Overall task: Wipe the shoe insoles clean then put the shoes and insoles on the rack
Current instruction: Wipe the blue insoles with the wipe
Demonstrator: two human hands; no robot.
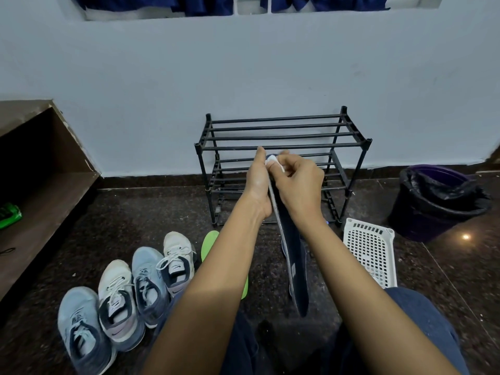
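A long dark blue insole is held on edge in front of me, toe end up. My left hand supports its back with straight fingers along it. My right hand pinches a small white wipe against the insole's toe. Behind the hands stands a black tube shoe rack against the wall, its tiers bare where visible. Several sneakers, blue and white, are lined up on the floor at lower left. A green insole lies on the floor, partly hidden by my left forearm.
A white perforated plastic basket lies right of the rack. A dark bin with a black liner stands at far right. A brown wooden shelf unit with a green packet is at left. The floor is dark speckled stone.
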